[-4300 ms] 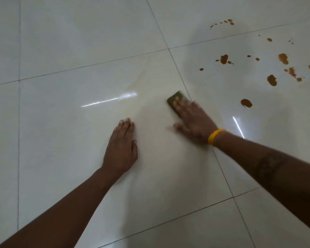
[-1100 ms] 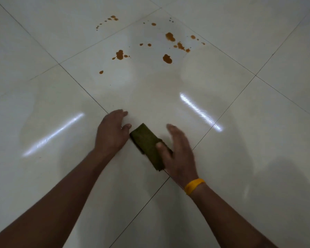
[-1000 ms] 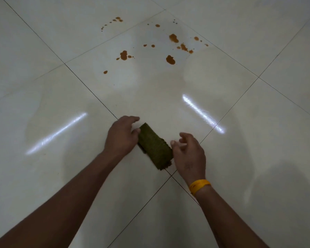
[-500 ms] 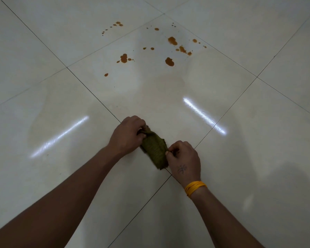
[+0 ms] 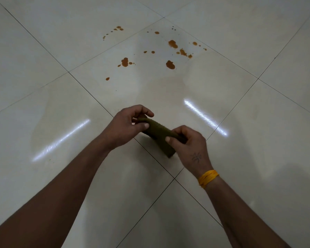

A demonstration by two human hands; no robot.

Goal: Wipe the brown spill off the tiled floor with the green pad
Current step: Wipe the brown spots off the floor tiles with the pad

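Since half a second ago you've lifted the green pad [image 5: 157, 134] a little higher and unrolled it somewhat: it was bunched tight between your hands, now it runs as a longer folded strip from your left hand [image 5: 125, 127] to your right hand [image 5: 190, 145], its lower fold hanging down toward the floor. A second back your right hand was off it, fingers loose; now both hands grasp it. Left fingers [image 5: 143, 111] curl over the pad's far end with the thumb pressed on the near face; right fingers and thumb pinch the near end. Tiled floor [image 5: 258, 158] is pale, glossy, with dark grout lines crossing just beneath the pad; two bright light streaks reflect left and right of your hands. A faint wet sheen covers the tile ahead of the pad. The brown spill [image 5: 170, 64] lies well ahead of your hands, untouched: scattered blobs and small droplets across one tile and over the grout line onto the next. Nothing stands between the pad and the spill. Yellow band [image 5: 208, 178] on your right wrist; small dark mark on the back of that hand. Pad is dark olive, coarse-textured, doubled over on itself, held above the grout crossing, whether its lower edge touches the floor you can't tell.
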